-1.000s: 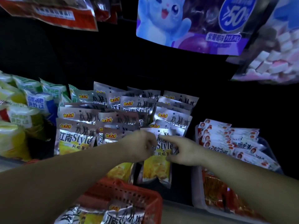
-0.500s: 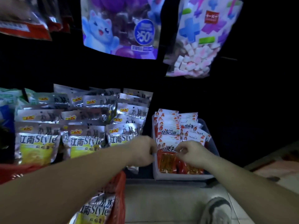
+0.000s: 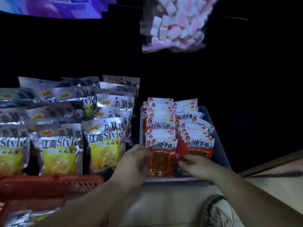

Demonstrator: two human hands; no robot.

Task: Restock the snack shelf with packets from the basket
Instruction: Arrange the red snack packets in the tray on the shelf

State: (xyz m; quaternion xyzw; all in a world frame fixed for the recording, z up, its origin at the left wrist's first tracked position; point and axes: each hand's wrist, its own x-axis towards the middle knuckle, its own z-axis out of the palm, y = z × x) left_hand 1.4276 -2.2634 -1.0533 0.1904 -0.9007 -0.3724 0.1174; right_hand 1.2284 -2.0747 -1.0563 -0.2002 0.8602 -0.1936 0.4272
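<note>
A clear bin [image 3: 220, 145] on the shelf holds two rows of red-and-white snack packets. My left hand [image 3: 132, 163] grips the left edge of the front-left red packet [image 3: 161, 159]. My right hand [image 3: 196, 166] curls its fingers round the lower edge of the front-right red packet [image 3: 199, 147]. To the left stand rows of silver-and-yellow chip packets [image 3: 105, 145] on the shelf. The red basket [image 3: 49, 185] sits at the lower left, with a silver packet [image 3: 21, 217] showing inside it.
A bag of pink-and-white marshmallows [image 3: 173, 27] hangs above the bin. A purple bag [image 3: 65, 7] hangs at the upper left. Pale floor and a shoe [image 3: 216, 210] lie below the shelf edge. Dark shelf space fills the right side.
Both hands have moved right from the silver chip packets to the red packets in the bin. The view has swung right and down with them.
</note>
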